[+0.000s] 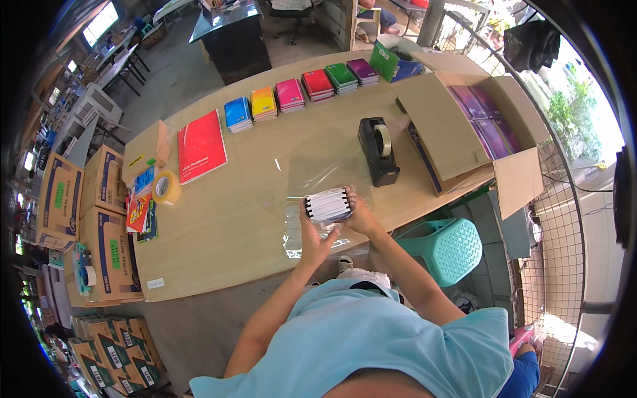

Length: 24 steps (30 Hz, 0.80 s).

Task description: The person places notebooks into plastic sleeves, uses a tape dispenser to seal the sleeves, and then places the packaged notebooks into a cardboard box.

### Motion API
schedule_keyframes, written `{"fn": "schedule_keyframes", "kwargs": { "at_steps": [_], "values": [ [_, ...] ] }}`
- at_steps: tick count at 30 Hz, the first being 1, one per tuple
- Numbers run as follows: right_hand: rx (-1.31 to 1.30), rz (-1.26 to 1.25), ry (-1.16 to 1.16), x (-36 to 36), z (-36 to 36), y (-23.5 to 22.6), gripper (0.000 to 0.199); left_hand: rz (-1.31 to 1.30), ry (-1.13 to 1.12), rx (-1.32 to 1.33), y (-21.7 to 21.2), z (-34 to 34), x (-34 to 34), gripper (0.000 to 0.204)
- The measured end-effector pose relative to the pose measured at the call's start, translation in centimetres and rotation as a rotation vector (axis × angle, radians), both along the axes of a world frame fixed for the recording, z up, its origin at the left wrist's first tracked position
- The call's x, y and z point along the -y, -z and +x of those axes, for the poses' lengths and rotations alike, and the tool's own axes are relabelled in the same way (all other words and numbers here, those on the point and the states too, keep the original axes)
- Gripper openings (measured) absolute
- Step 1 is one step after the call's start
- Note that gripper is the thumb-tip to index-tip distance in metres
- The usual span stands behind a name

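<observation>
Workshop interior: long wooden worktop (252,219) on a grey concrete floor, cardboard cartons (109,249) stacked at its left end.

Near edge, centre: stack of small spiral notebooks (328,204), white page edges and black binding facing up, held over a clear plastic bag (298,229) that lies flat on the worktop. Left hand (314,237) grips the stack from the near side, fingers closed on it; right hand (358,211) clasps its right end. Both hands are clamped on the stack.

Behind the stack: black tape dispenser (378,151).

Far edge: row of notebook piles (302,93), blue, yellow, pink, red, green, purple. Left of them, a large red notebook (201,146).

Left end: roll of tan packing tape (165,187), just beside coloured packets (139,205).

Right end: open cardboard box (464,126) containing purple notebooks (488,119).

Under the worktop, right: teal plastic stool (451,247).
</observation>
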State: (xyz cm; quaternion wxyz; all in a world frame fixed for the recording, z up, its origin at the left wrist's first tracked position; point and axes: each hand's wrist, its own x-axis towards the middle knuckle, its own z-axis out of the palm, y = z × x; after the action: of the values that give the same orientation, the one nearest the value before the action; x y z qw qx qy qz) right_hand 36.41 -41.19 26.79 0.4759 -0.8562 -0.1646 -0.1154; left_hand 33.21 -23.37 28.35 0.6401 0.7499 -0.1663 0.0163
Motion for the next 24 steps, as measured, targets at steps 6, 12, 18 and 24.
{"fn": "schedule_keyframes", "kwargs": {
  "at_steps": [6, 12, 18, 24],
  "values": [
    [-0.250, 0.154, 0.111, -0.2, -1.8, -0.3, 0.092, 0.042, -0.074, -0.013, 2.2, 0.0, -1.4, 0.101],
    [-0.141, -0.168, 0.224, 0.9, -0.2, -12.0, 0.056, 0.214, -0.309, 0.323, -0.5, -0.4, -2.9, 0.078],
    [0.135, -0.442, 0.192, 0.6, 2.6, -15.5, 0.035, 0.467, -0.141, 0.442, -1.6, 0.4, -4.5, 0.061],
    [0.006, -0.951, -0.500, 1.9, 3.1, -15.9, 0.031, 0.687, 0.202, 0.691, -5.0, 3.3, -6.7, 0.068]
  ]
}}
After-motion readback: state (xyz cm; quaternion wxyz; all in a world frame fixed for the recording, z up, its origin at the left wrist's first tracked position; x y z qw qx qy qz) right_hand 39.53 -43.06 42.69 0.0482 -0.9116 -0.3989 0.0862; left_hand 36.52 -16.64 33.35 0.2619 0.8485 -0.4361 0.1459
